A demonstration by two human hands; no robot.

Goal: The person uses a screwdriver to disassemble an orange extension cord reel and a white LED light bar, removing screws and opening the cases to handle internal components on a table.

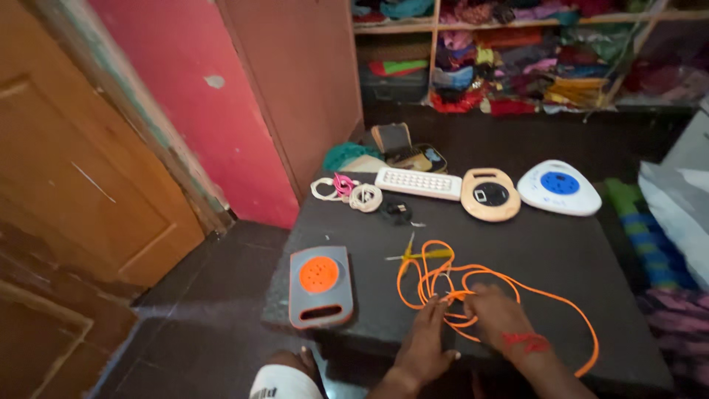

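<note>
Orange cable (509, 284) lies in loose loops on the dark tabletop (561, 251), at the near right part of it, and both hands work on the tangle at its near side.

From the left side: a grey flat box with an orange round grille (320, 285) lies near the left edge of the table, well apart from the cable. Behind it, at the far left, two small coils of white cord (356, 193) lie together with something pink, and a small black plug (397, 210) is just beside them. A yellow-handled screwdriver (421, 255) lies between the grey box and the cable loops, and its handle touches or crosses the far loop.

The left hand (427, 341) rests palm down on the table edge. Its fingers (437, 307) point forward and lie on the cable strands; they look bent over the strands, but I cannot tell if they really pinch them. The right hand (498, 314), with red thread on the wrist, is just beside it. Its fingers are curled around a bunch of cable where several loops cross, so the cable passes under and between them.

Farther back stand a long white panel light (418, 182), a round beige cable reel (490, 194) and, at the right, a white rounded socket unit with a blue centre (559, 187).
</note>
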